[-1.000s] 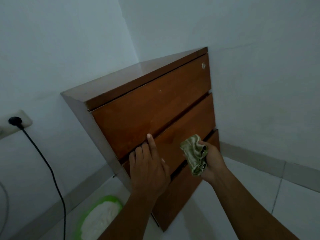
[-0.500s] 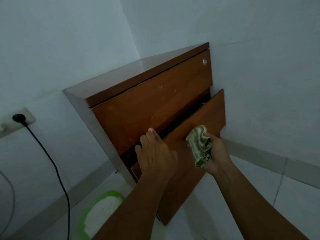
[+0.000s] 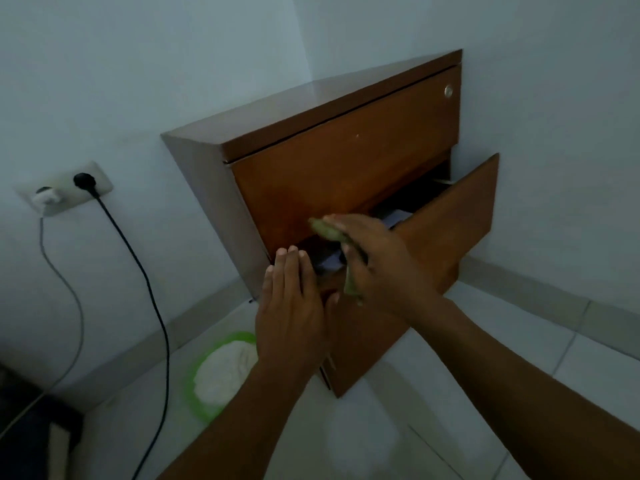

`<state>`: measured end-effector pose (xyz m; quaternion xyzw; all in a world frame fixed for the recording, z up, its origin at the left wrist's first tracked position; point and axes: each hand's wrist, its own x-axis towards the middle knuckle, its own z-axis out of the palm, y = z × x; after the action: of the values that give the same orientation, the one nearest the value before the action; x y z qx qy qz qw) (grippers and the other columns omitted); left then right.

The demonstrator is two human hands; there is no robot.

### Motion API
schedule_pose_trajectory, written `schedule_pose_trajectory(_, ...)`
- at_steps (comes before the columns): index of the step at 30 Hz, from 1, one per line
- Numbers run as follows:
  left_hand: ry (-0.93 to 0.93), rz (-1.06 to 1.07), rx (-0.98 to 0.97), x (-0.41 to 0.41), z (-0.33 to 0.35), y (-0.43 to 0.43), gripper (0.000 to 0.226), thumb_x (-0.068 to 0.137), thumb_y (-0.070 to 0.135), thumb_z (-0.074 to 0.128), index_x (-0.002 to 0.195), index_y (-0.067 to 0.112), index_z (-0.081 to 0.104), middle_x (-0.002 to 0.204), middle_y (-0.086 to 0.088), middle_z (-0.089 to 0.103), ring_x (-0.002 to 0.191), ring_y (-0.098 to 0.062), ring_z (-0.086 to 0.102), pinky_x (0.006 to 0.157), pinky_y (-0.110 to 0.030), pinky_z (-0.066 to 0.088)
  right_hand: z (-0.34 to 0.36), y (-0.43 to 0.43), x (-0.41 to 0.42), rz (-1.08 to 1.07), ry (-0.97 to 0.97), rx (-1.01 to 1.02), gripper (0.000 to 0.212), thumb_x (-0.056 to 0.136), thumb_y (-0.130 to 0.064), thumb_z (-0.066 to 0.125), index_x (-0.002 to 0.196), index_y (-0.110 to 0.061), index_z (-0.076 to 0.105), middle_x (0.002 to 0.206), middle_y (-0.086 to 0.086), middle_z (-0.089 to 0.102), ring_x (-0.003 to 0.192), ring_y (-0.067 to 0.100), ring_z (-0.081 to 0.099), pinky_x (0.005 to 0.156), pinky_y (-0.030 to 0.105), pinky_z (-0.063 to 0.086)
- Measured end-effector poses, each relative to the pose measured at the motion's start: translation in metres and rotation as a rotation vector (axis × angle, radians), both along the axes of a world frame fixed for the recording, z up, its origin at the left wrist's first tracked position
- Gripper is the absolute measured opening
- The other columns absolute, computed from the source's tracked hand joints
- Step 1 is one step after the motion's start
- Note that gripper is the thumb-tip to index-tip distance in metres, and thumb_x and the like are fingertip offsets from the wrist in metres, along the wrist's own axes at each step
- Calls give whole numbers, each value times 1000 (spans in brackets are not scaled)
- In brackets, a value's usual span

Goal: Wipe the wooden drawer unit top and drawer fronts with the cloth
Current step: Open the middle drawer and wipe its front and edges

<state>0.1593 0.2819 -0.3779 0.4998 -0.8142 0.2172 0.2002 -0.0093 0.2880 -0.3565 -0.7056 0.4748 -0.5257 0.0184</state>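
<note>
Drawer unit seen reddish-brown; cloth olive-green; bowl at 7 o'clock green-rimmed, white inside; cable black

The drawer unit is set in the corner; a bowl is placed on the floor left of it.

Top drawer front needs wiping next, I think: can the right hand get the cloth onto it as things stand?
Probably yes. The right hand holds the cloth by the lower edge of the top drawer front, nothing between them; the pulled-out middle drawer lies below it.
</note>
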Motion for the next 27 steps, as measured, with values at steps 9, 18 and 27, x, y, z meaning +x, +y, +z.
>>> schedule_pose_trajectory(9,-125,-76,69,2,23,-4,85,95,58,39,150,-4,21,159,-23,16,149,-34,13,120,-47,18,-33,-19,-38,-111,138,-65,42,77,-2,44,108,-8,72,117,14,69,119,27,56,106,46,41)
schedule_pose_trajectory(18,-319,-171,199,-31,39,-22,84,99,52,34,152,4,-9,162,-16,-13,149,-28,-14,122,-43,2,-33,-22,-45,-197,124,-201,41,82,-3,39,106,0,71,114,15,68,115,26,55,111,27,34)
schedule_pose_trajectory(27,-484,-284,227,-80,52,-52,84,100,54,32,152,6,-13,162,-12,-15,149,-24,-16,122,-41,-1,-39,-57,-145,-399,82,-90,51,78,-2,33,112,1,70,118,23,67,119,40,57,106,52,44)
